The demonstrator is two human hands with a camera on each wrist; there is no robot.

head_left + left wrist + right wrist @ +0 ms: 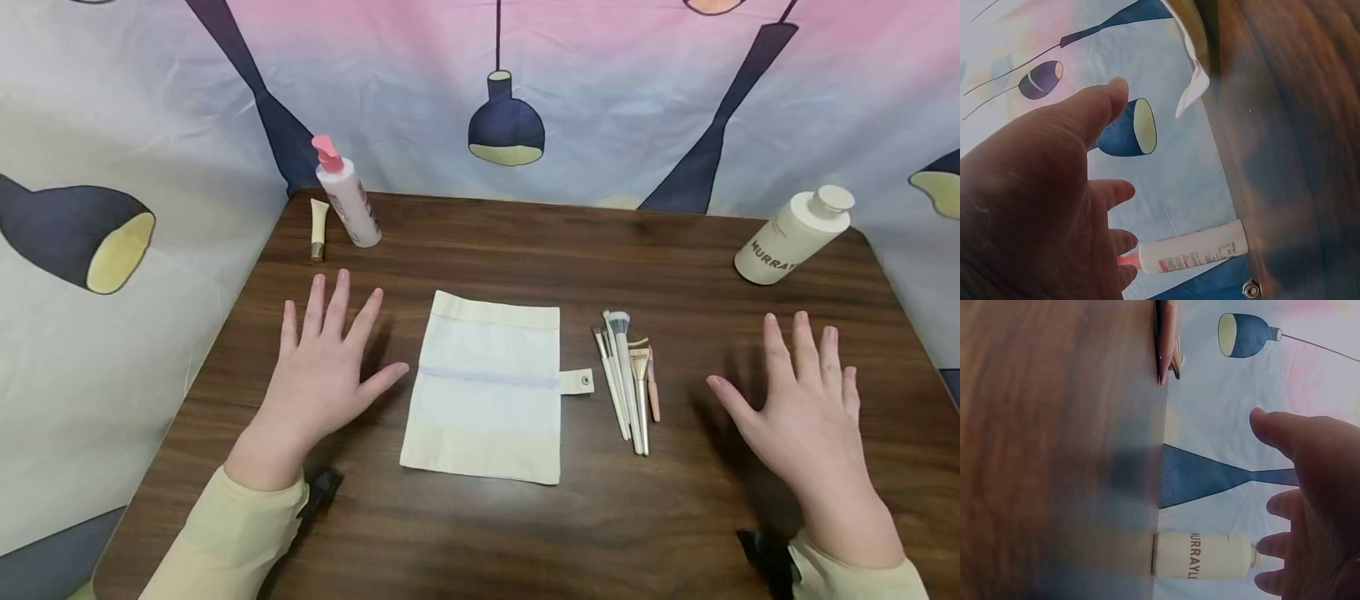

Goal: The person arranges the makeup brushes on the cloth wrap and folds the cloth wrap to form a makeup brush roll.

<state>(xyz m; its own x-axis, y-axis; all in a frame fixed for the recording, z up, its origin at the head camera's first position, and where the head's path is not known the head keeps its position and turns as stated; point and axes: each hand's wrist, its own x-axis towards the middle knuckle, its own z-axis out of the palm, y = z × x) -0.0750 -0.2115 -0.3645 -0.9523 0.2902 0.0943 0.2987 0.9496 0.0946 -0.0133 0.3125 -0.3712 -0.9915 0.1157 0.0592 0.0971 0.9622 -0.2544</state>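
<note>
A cream and white cloth pouch (pixel 487 387) lies unfolded flat on the table, its snap tab (pixel 577 382) sticking out to the right. Beside that tab is a small bunch of makeup brushes (pixel 621 375), handles mostly toward me. My left hand (pixel 318 371) hovers left of the pouch with fingers spread and straight, holding nothing. To the right of the brushes, my right hand (pixel 810 417) is likewise spread in the air above the table and holds nothing. In the wrist views both the left hand (pixel 1054 194) and the right hand (pixel 1316 487) show bare, extended fingers.
A white pump bottle (pixel 351 200) with a pink top and a small cream tube (pixel 318 229) are at the back left of the wooden table (pixel 480 542). At the back right stands a white bottle (pixel 791 237). A lamp-patterned cloth (pixel 420 100) hangs behind.
</note>
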